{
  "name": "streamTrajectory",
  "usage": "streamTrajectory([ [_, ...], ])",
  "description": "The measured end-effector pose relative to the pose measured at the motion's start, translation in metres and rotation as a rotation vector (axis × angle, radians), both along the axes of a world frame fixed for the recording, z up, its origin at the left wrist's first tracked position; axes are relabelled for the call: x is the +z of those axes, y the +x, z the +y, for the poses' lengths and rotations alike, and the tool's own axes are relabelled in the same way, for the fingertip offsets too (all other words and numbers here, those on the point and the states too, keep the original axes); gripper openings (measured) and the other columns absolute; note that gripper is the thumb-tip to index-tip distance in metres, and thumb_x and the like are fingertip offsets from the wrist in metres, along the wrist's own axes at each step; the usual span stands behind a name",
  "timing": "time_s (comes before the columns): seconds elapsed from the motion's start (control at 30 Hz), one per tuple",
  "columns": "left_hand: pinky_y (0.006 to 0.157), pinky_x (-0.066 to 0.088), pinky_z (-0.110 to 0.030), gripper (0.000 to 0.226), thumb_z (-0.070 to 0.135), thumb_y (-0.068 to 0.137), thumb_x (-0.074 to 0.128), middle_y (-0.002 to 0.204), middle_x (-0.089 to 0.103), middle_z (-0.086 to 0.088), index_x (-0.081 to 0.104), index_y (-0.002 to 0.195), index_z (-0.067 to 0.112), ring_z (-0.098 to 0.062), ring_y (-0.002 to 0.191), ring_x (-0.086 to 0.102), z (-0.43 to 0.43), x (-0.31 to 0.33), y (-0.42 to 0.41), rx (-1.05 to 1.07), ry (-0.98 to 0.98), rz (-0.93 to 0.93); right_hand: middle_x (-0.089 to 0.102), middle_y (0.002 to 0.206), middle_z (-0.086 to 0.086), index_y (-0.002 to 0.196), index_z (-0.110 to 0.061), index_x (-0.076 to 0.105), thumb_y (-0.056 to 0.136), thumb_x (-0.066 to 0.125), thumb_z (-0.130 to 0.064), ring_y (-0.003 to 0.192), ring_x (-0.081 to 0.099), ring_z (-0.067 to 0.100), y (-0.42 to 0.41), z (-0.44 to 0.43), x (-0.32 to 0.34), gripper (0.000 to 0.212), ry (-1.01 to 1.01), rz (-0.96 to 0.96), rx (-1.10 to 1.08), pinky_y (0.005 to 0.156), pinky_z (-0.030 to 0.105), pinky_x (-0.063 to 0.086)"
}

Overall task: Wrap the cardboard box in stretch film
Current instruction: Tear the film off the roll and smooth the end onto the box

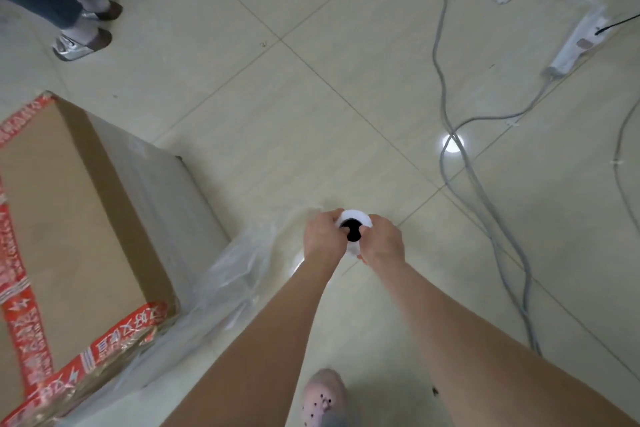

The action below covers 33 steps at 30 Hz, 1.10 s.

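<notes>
A large cardboard box (69, 218) with red printed tape stands on the floor at the left; its right side is covered in clear film. I hold a white stretch film roll (354, 234) upright in front of me, seen from its top end with the dark core hole. My left hand (322, 236) grips its left side and my right hand (381, 239) its right side. A sheet of clear stretch film (239, 267) runs from the roll back to the box's near right corner, wrinkled and loose.
Grey cables (485, 198) snake across the tiled floor at the right, leading to white power strips (578, 42) at the top right. Another person's feet in sandals (83, 38) stand at the top left. My own shoe (322, 399) is at the bottom.
</notes>
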<state>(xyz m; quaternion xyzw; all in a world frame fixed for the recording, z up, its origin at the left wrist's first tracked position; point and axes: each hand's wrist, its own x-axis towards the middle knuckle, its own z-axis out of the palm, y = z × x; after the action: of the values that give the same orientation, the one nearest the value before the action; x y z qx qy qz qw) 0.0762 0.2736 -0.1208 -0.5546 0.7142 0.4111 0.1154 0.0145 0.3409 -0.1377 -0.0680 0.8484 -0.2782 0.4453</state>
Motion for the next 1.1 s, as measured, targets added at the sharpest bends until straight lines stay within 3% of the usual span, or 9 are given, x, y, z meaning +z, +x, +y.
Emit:
streamTrajectory([
  [0.1, 0.081, 0.039, -0.018, 0.044, 0.007, 0.09, 0.05, 0.123, 0.064, -0.001, 0.058, 0.131, 0.02, -0.021, 0.113, 0.059, -0.003, 0.001, -0.001, 0.077, 0.093, 0.001, 0.059, 0.096, 0.006, 0.105, -0.011, 0.059, 0.092, 0.04, -0.008, 0.086, 0.06, 0.029, -0.004, -0.005, 0.002, 0.023, 0.06, -0.009, 0.033, 0.078, 0.038, 0.053],
  [0.27, 0.09, 0.042, -0.02, 0.045, 0.013, 0.09, 0.05, 0.127, 0.062, -0.002, 0.054, 0.134, 0.021, -0.019, 0.116, 0.057, -0.014, 0.008, -0.015, 0.086, 0.165, -0.037, 0.062, 0.104, 0.007, 0.112, -0.013, 0.058, 0.092, 0.043, -0.012, 0.084, 0.051, 0.022, -0.023, -0.02, 0.012, 0.025, 0.171, -0.037, 0.136, 0.071, 0.026, 0.039],
  [0.47, 0.085, 0.049, -0.025, 0.039, 0.013, 0.083, 0.053, 0.109, 0.069, 0.0, 0.064, 0.118, 0.026, -0.021, 0.102, 0.063, -0.072, 0.015, -0.059, 0.136, 0.214, -0.043, 0.066, 0.094, 0.006, 0.102, -0.012, 0.062, 0.084, 0.049, -0.012, 0.078, 0.054, 0.022, -0.062, -0.072, 0.021, 0.022, 0.201, 0.051, 0.131, 0.064, 0.027, 0.04],
  [0.6, 0.087, 0.047, -0.026, 0.04, 0.01, 0.085, 0.054, 0.115, 0.068, -0.001, 0.063, 0.122, 0.023, -0.021, 0.107, 0.061, -0.126, 0.019, -0.089, 0.154, 0.194, -0.008, 0.066, 0.097, 0.008, 0.102, -0.011, 0.062, 0.084, 0.05, -0.014, 0.081, 0.054, 0.025, -0.096, -0.126, 0.024, 0.021, 0.197, 0.121, 0.243, 0.064, 0.027, 0.037],
  [0.73, 0.073, 0.047, -0.027, 0.03, 0.01, 0.08, 0.053, 0.098, 0.07, -0.005, 0.068, 0.104, 0.019, -0.027, 0.093, 0.063, -0.169, 0.019, -0.118, 0.159, 0.125, 0.002, 0.068, 0.09, 0.011, 0.095, -0.01, 0.064, 0.079, 0.051, -0.014, 0.082, 0.066, 0.032, -0.127, -0.175, 0.02, 0.021, 0.141, 0.138, 0.25, 0.071, 0.037, 0.054],
  [0.83, 0.054, 0.035, -0.024, 0.016, 0.006, 0.078, 0.05, 0.071, 0.057, -0.003, 0.06, 0.076, 0.018, -0.025, 0.068, 0.05, -0.197, 0.017, -0.134, 0.211, 0.121, 0.0, 0.068, 0.083, 0.01, 0.091, -0.013, 0.064, 0.075, 0.047, -0.017, 0.071, 0.068, 0.032, -0.144, -0.206, 0.013, 0.024, 0.094, 0.123, 0.269, 0.067, 0.044, 0.058],
  [0.9, 0.048, 0.029, -0.024, 0.015, 0.005, 0.078, 0.049, 0.067, 0.052, -0.001, 0.055, 0.072, 0.017, -0.024, 0.065, 0.045, -0.209, 0.014, -0.14, 0.258, 0.121, -0.008, 0.068, 0.083, 0.01, 0.092, -0.012, 0.064, 0.077, 0.045, -0.015, 0.069, 0.068, 0.032, -0.152, -0.221, 0.007, 0.024, 0.091, 0.123, 0.332, 0.067, 0.044, 0.058],
  [1.0, 0.05, 0.033, -0.023, 0.016, 0.007, 0.083, 0.049, 0.081, 0.062, -0.003, 0.062, 0.085, 0.016, -0.025, 0.071, 0.052, -0.216, 0.009, -0.143, 0.382, 0.124, 0.001, 0.068, 0.09, 0.012, 0.098, -0.01, 0.064, 0.082, 0.046, -0.01, 0.076, 0.067, 0.034, -0.158, -0.236, 0.006, 0.024, 0.088, 0.135, 0.403, 0.07, 0.044, 0.057],
  [1.1, 0.068, 0.044, -0.024, 0.028, 0.011, 0.089, 0.05, 0.105, 0.065, 0.002, 0.062, 0.114, 0.017, -0.022, 0.09, 0.06, -0.208, 0.009, -0.142, 0.516, 0.138, 0.073, 0.066, 0.103, 0.011, 0.11, -0.011, 0.061, 0.087, 0.047, -0.009, 0.089, 0.062, 0.03, -0.168, -0.244, 0.008, 0.027, 0.109, 0.139, 0.452, 0.07, 0.031, 0.048],
])
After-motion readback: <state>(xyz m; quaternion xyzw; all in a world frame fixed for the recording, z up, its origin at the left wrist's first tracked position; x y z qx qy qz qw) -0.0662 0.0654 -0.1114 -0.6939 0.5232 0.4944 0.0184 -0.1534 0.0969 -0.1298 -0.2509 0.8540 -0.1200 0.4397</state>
